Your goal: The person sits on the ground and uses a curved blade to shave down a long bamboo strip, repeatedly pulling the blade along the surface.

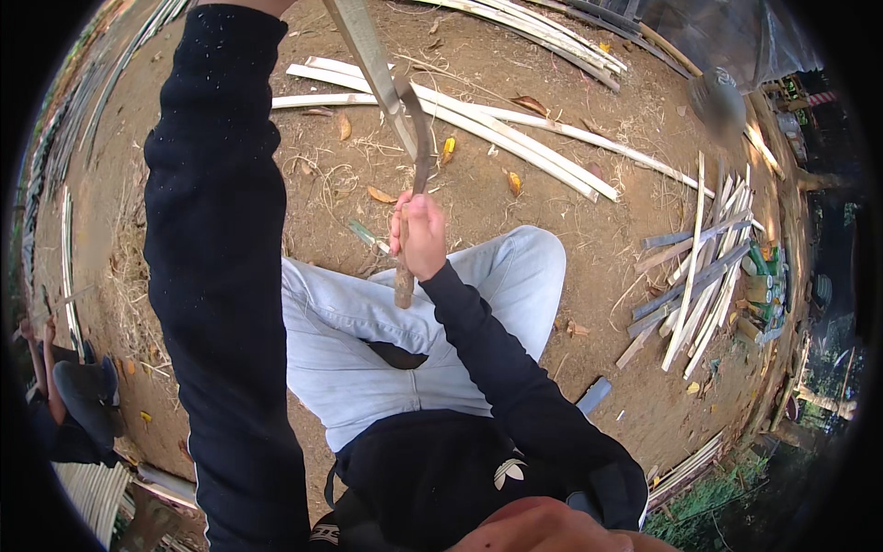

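My right hand [423, 235] is closed around the wooden handle of a knife [422, 138] with a long, dark, slightly curved blade. It is held above my lap, the blade pointing away from me. Against the blade, or just beside it, lies a pale split bamboo strip [366, 64] that slants down from the top edge. My left arm [221, 184] reaches far forward along the left. Only a sliver of skin at the wrist [253, 5] shows at the top edge, so the left fingers and anything in them are out of the picture.
Long pale strips [515, 129] lie on the dirt ahead, among shavings and yellow leaves. To the right is a pile of split pieces [699, 267] beside green bottles [762, 285]. Another person [78, 396] sits at the far left. A grey-blue piece [595, 394] lies by my right elbow.
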Demonstrator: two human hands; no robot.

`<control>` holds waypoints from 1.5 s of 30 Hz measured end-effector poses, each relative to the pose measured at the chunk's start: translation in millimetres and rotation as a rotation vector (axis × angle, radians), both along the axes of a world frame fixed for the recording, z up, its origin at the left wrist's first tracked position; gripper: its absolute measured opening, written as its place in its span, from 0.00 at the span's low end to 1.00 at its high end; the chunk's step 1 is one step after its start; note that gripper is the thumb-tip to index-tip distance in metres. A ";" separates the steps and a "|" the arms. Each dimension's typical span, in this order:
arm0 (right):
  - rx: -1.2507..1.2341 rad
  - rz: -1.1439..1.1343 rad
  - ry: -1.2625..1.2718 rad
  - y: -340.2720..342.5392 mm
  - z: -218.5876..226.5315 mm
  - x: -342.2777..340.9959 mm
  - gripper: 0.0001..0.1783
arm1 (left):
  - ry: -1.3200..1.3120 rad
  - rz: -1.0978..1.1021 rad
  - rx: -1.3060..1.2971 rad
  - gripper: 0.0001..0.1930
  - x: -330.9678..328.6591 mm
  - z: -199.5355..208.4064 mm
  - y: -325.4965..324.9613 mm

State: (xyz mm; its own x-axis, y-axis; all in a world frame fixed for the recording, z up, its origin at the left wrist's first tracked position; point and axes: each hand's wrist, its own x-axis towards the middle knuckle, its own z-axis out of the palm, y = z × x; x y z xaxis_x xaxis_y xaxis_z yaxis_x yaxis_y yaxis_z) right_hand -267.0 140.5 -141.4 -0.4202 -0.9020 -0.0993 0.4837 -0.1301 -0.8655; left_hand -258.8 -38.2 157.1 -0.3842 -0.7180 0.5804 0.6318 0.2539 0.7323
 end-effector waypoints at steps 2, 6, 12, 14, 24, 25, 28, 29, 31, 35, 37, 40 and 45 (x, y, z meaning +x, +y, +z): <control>0.340 -0.034 -0.051 -5.0 -25.6 -27.3 0.23 | 0.186 -0.250 0.226 0.28 -3.4 -15.1 -25.7; 0.331 -0.033 -0.120 -13.2 -22.5 -20.2 0.21 | -0.008 0.060 -0.047 0.27 8.3 1.4 -15.1; 0.315 -0.151 -0.057 2.0 -24.8 -5.6 0.17 | -0.127 0.080 -0.071 0.33 60.1 -6.5 -37.2; 0.222 -0.217 -0.062 2.4 -29.4 -18.0 0.18 | -0.130 0.101 0.003 0.33 78.8 2.8 -35.9; 0.176 -0.384 -0.085 14.5 -22.1 -47.4 0.20 | -0.107 0.139 -0.216 0.36 168.9 58.0 6.8; 0.174 -0.381 -0.091 15.2 -22.3 -43.4 0.20 | -0.100 0.178 -0.228 0.34 175.7 64.2 10.9; 0.187 -0.331 -0.075 23.0 -23.2 -32.8 0.20 | -0.003 0.283 -0.236 0.25 188.9 83.6 30.7; 0.186 -0.319 -0.056 27.1 -23.3 -31.8 0.20 | 0.025 0.303 -0.268 0.24 192.1 88.7 35.7; 0.187 -0.318 -0.075 35.2 -25.6 -33.4 0.20 | 0.079 0.346 -0.324 0.23 197.0 96.5 43.9; 0.175 -0.346 -0.095 43.3 -15.4 -29.6 0.20 | 0.233 0.349 -0.506 0.26 200.4 104.7 61.4; 0.127 -0.360 -0.078 46.3 -15.3 -36.6 0.20 | 0.172 0.419 -0.607 0.27 202.6 101.1 55.1; 0.093 -0.382 -0.069 53.9 3.7 -34.6 0.20 | -0.071 0.538 -0.572 0.23 197.6 85.4 47.0; 0.069 -0.425 -0.060 77.3 40.8 -41.5 0.22 | -0.425 0.338 -0.205 0.18 184.6 64.2 53.1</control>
